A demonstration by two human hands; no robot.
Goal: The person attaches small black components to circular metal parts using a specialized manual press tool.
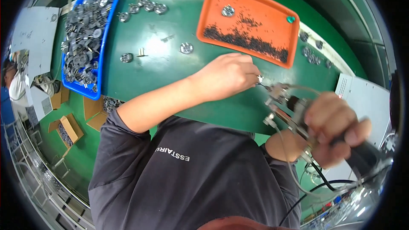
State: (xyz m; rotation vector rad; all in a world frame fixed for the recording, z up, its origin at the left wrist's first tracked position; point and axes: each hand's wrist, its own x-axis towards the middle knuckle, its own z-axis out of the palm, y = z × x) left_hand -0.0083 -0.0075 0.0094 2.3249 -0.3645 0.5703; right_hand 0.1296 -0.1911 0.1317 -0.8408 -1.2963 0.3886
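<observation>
My left hand [230, 76] reaches across the bench with its fingers pinched on a small shiny metal part [260, 78], mostly hidden by the fingers. Right beside it is the thin tip of a power tool [277, 94], a metal body with hoses and a black grip. My right hand [334, 127], slightly blurred, is closed around this tool. Beyond my left hand stands an orange tray [206, 6] of tiny black screw-like pieces, with one round part [228, 11] lying among them. A round part with shiny metal pieces [186, 48] lies alone on the green bench.
At the left, a blue tray [112, 15] is heaped with grey plug-like parts. Several round parts [149, 5] sit at the bench's back; others [313, 58] lie right of the orange tray. Open cartons [70, 130] stand on the floor. Hoses [294, 176] hang at the right.
</observation>
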